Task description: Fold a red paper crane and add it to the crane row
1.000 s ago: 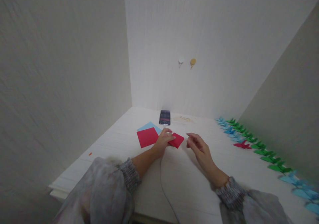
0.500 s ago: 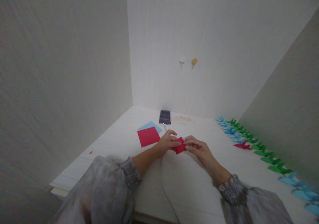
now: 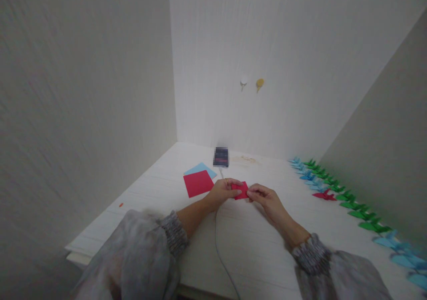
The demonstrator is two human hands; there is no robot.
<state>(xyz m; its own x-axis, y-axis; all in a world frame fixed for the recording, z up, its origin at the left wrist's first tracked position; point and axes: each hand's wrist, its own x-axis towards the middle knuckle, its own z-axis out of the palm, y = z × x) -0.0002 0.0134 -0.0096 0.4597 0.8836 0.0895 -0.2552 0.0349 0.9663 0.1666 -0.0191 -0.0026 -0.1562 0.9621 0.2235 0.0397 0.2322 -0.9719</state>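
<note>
A small folded square of red origami paper (image 3: 240, 190) is held between my two hands above the white table. My left hand (image 3: 223, 192) pinches its left side, thumb in front and fingers behind; a ring shows on one finger. On the opposite side, my right hand (image 3: 265, 196) grips the right edge between thumb and fingertips. To the left of my left hand lies a flat red paper sheet (image 3: 198, 183), partly covering a light blue sheet (image 3: 203, 167).
A phone (image 3: 220, 157) stands near the back wall, its grey cable (image 3: 217, 242) running under my left wrist to the front edge. Rows of green paper cranes (image 3: 348, 197), blue cranes (image 3: 395, 245) and one red crane (image 3: 324, 195) line the right. An orange scrap (image 3: 121, 205) lies left.
The folded red paper has turned from a diamond-like slant to a more level position. My left fingers have closed over its top edge, and my right fingers have drawn together at its right side.
</note>
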